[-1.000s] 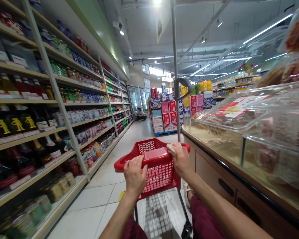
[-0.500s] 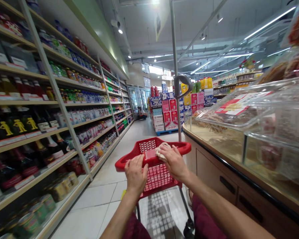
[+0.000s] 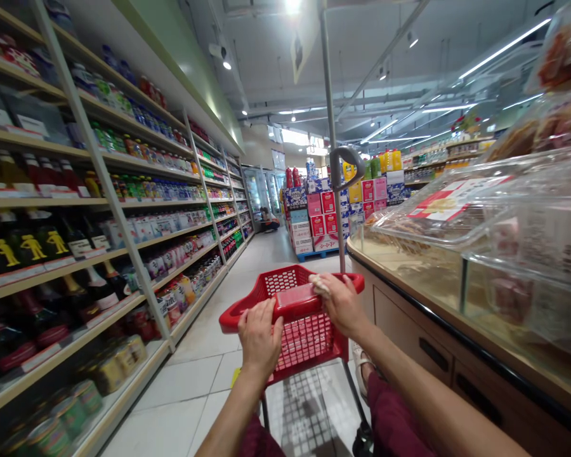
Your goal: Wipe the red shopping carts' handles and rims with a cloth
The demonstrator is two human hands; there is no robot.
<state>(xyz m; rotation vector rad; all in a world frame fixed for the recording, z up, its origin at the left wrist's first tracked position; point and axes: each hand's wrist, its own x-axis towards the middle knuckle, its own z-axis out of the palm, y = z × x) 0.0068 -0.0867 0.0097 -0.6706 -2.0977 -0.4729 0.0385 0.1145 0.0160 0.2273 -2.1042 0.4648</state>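
The red shopping cart (image 3: 299, 346) is stood on the floor (image 3: 185, 384), near the display counter's (image 3: 393, 317) left edge. Its handle (image 3: 285, 310) is grasped by the left hand (image 3: 259, 331) toward the left end; a pale cloth (image 3: 318, 284) is clutched against its right part by the right hand (image 3: 345, 306).

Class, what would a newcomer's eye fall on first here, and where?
The bright red plastic shopping cart dominates the lower centre, the left hand on its red handle, the right hand holding a crumpled whitish cloth there. Long pale shelves of colourful bottles and cans line the left side. Clear plastic food boxes crowd the right.
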